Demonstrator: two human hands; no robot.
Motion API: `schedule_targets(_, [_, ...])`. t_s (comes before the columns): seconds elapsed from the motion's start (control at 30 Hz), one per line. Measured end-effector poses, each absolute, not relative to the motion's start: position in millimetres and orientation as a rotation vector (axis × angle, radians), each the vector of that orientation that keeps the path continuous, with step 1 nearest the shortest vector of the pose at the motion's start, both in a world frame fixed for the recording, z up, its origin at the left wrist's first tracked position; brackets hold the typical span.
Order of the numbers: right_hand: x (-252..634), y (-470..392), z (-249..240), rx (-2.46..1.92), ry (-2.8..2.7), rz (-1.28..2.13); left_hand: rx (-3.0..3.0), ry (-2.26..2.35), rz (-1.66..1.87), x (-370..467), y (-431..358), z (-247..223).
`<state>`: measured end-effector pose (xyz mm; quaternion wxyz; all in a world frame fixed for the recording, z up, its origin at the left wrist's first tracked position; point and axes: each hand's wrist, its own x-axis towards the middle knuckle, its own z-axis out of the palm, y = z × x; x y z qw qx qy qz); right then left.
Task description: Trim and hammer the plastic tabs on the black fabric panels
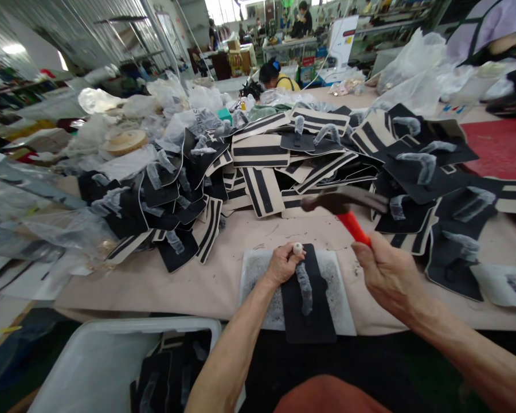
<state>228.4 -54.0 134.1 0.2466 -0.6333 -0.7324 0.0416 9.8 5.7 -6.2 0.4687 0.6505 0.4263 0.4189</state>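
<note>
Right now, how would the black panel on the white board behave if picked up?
The black panel is probably fairly stiff: it extends past the white board without visible sag. Its handle could feel slippery, being wrapped in plastic.

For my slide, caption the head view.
Left hand steadies a white-tipped tool on a black panel while the right hand raises a hammer.

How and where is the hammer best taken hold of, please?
Probably best by the orange handle, from its lower right end, as the right grip has it: the handle is slim and slants down that way, away from the wide dark head.
</note>
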Motion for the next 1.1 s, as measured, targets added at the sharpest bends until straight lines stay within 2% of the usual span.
schedule_targets(0.17, [231.2,-52.6,133.7,-1.771,-2.324,0.241,1.624,1.065,1.006,9.4,5.7,-7.3])
schedule_targets(0.33, [228.9,-51.3,133.4,-1.715,-2.028,0.221,1.564,1.08,1.004,9.7,5.2,-8.1])
schedule_targets(0.53, [233.5,-50.5,122.1,-1.829,-2.286,0.457,1.573,1.077,1.011,10.1,4.3,-1.4])
schedule_targets(0.63, [249.6,-55.7,100.2,-1.911,-2.059,0.672,1.592,1.077,1.018,8.9,2.6,0.7])
schedule_targets(0.77, [286.2,-66.8,33.3,-2.016,-1.78,0.98,1.573,1.064,1.026,7.4,0.3,0.1])
schedule_targets(0.87, [302.9,-69.1,-6.6,-2.094,-1.789,0.765,1.564,1.04,1.023,6.6,0.8,-0.3])
schedule_targets(0.97, [281.9,-68.2,-2.9,-1.973,-1.873,0.329,1.571,1.046,0.984,5.8,1.9,2.0])
schedule_targets(1.03, [247.4,-65.9,14.8,-1.788,-1.905,0.311,1.566,1.075,0.938,4.2,3.9,4.8])
schedule_targets(1.1, [206.3,-60.7,27.3,-1.554,-1.996,0.504,1.556,1.099,0.901,0.7,8.4,6.7])
